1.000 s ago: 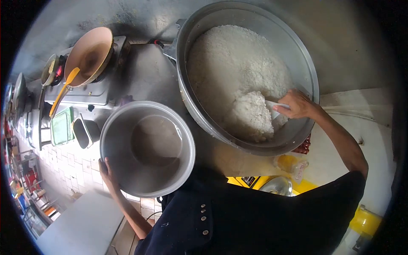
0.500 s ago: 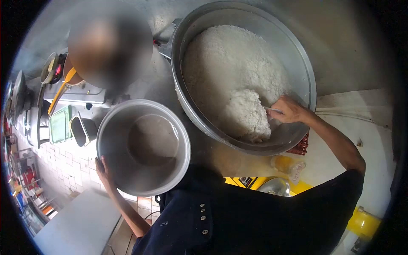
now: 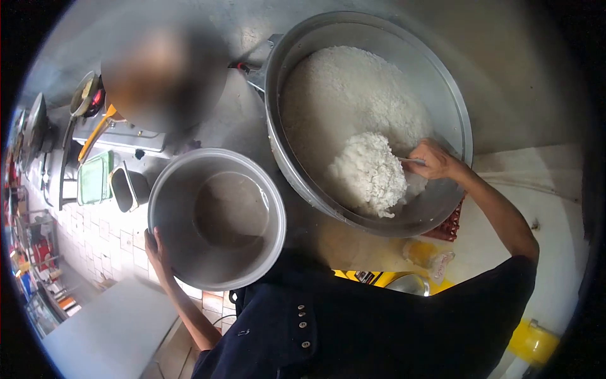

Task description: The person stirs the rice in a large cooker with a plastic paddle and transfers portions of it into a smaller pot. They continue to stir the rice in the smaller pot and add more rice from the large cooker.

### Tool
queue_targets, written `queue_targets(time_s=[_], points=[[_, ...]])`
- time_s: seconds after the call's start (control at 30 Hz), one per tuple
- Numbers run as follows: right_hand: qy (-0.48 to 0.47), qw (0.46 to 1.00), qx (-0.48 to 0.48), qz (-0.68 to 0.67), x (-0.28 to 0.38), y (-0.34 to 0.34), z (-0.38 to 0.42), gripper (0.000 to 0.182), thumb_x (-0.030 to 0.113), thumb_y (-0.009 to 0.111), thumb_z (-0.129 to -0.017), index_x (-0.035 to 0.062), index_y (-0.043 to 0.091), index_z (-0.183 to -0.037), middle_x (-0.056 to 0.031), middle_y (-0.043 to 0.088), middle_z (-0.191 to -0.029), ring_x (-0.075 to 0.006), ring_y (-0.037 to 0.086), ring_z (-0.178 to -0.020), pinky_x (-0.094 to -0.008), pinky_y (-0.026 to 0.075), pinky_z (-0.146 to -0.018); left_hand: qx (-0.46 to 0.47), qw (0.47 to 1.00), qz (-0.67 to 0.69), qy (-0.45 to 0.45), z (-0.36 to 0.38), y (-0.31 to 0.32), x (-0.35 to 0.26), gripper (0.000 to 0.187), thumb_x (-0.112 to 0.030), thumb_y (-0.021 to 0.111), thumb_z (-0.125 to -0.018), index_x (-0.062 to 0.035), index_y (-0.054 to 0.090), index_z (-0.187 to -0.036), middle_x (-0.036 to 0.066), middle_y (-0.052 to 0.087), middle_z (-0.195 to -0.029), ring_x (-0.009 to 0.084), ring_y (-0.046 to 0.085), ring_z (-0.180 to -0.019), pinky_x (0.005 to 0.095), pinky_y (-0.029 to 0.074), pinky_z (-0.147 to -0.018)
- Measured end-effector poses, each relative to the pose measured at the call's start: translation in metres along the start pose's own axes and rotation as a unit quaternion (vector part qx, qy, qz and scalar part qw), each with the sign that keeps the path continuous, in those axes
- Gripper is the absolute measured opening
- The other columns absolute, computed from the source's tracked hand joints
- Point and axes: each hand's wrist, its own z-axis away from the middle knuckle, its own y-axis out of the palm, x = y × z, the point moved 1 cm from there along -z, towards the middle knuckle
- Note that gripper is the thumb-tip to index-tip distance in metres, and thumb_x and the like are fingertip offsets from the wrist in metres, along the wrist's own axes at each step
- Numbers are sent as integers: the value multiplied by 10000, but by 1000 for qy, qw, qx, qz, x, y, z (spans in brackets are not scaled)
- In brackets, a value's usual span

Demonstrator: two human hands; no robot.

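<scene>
A dull grey metal wall (image 3: 505,95) rises behind the steel counter (image 3: 233,117), its sheen smudged and marked, and over on the right it gives way to a pale, off-white surface (image 3: 543,221) with a thin line of cable or pipe (image 3: 521,184) running across it. Down to the left, strong white light washes over the pale tiled floor (image 3: 95,243) and its dark grout lines, with a plain whitish tabletop (image 3: 110,328) near me and cluttered shelving (image 3: 45,246) at the far edge, too blurred to make out item by item.

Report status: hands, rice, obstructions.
Right hand gripping scoop handle, rice heaped at its end. Left hand against small pot. Large pot's wall between rice and small pot.
</scene>
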Motion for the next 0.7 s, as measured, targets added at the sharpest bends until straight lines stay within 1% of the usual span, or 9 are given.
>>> queue_targets(time_s=[0.13, 0.2, 0.27, 0.33, 0.37, 0.43, 0.5, 0.57, 0.7], points=[[8, 1000, 9, -8, -7, -6, 2, 284, 152, 644, -771, -25, 547, -571, -223, 436, -527, -339, 434, -432, -412, 358, -478, -16, 1000, -14, 14, -6, 1, 10, 751, -522, 504, -946, 108, 429, -1350, 314, 490, -1329, 395, 485, -1242, 411, 377, -1031], [41, 998, -6, 45, 3, -9, 0, 261, 145, 619, -783, -20, 556, -590, -227, 480, -558, -371, 499, -481, -428, 383, -507, -8, 999, -33, 36, -11, 1, 15, 731, -514, 507, -948, 100, 446, -1341, 314, 524, -1288, 397, 516, -1207, 407, 399, -1007], [27, 997, -6, 77, 23, -19, -8, 241, 140, 608, -786, -16, 557, -609, -226, 500, -574, -383, 523, -517, -439, 389, -518, -12, 999, -27, 36, 0, 4, 1, 703, -496, 508, -954, 96, 460, -1331, 312, 554, -1250, 404, 539, -1175, 410, 414, -987], [14, 995, -8, 103, 32, -18, -15, 222, 135, 597, -789, -13, 557, -628, -226, 520, -591, -396, 548, -553, -450, 394, -528, 0, 999, 30, 24, 4, 4, -11, 677, -468, 511, -961, 101, 463, -1325, 312, 547, -1259, 404, 536, -1178, 413, 412, -986], [22, 993, 14, 115, 31, -13, -18, 211, 134, 596, -783, -6, 540, -636, -220, 520, -602, -400, 552, -592, -452, 384, -530, 61, 997, 34, 20, 3, -2, -20, 661, -442, 519, -966, 104, 454, -1332, 305, 549, -1256, 404, 536, -1173, 398, 412, -991], [27, 991, 39, 127, 29, -3, -19, 202, 134, 596, -777, 2, 523, -643, -214, 520, -612, -404, 556, -630, -455, 374, -531, 16, 999, 0, 44, -3, 4, 1, 628, -432, 519, -969, 99, 480, -1301, 299, 569, -1214, 402, 555, -1126, 395, 424, -965], [17, 998, -13, 59, 27, 0, -18, 103, 59, 560, -768, 3, 536, -685, -213, 510, -611, -387, 535, -585, -436, 383, -541, -34, 997, -30, 63, -10, 3, 19, 597, -421, 519, -971, 95, 507, -1270, 294, 590, -1173, 399, 573, -1078, 393, 436, -940], [37, 999, -8, 33, 13, 14, -8, 124, 66, 570, -772, 2, 530, -673, -216, 522, -623, -402, 543, -597, -447, 385, -546, -17, 997, 12, 73, -11, 6, 22, 526, -402, 509, -982, 79, 544, -1191, 253, 623, -1039, 358, 595, -944, 377, 453, -863], [48, 998, -43, -14, 11, 16, -3, 96, 43, 570, -737, -22, 519, -689, -219, 526, -633, -421, 528, -596, -436, 372, -524, 32, 997, 52, 45, -2, 0, -3, 462, -351, 500, -997, 74, 545, -1172, 196, 616, -948, 265, 583, -870, 346, 454, -813]])
